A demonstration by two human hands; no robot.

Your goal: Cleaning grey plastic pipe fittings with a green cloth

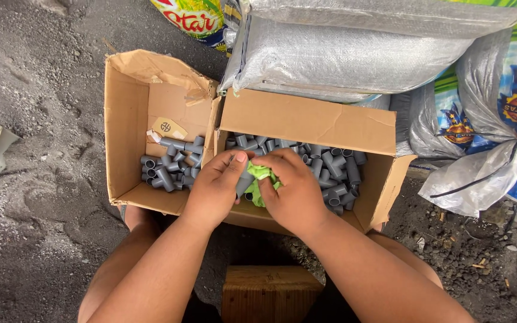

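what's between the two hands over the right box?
Head view: a grey pipe fitting and a green cloth, gripped between the left hand and right hand.

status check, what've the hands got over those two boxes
Left hand grips a grey pipe fitting. Right hand holds a green cloth against it. Both over the right box of fittings; nothing blocking.

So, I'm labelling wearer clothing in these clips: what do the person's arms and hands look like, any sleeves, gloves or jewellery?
Both forearms are bare up to the frame edge, with no sleeves visible. The left hand and right hand wear no gloves, and no rings, watch or bracelets show. The fingernails are short and unpainted.
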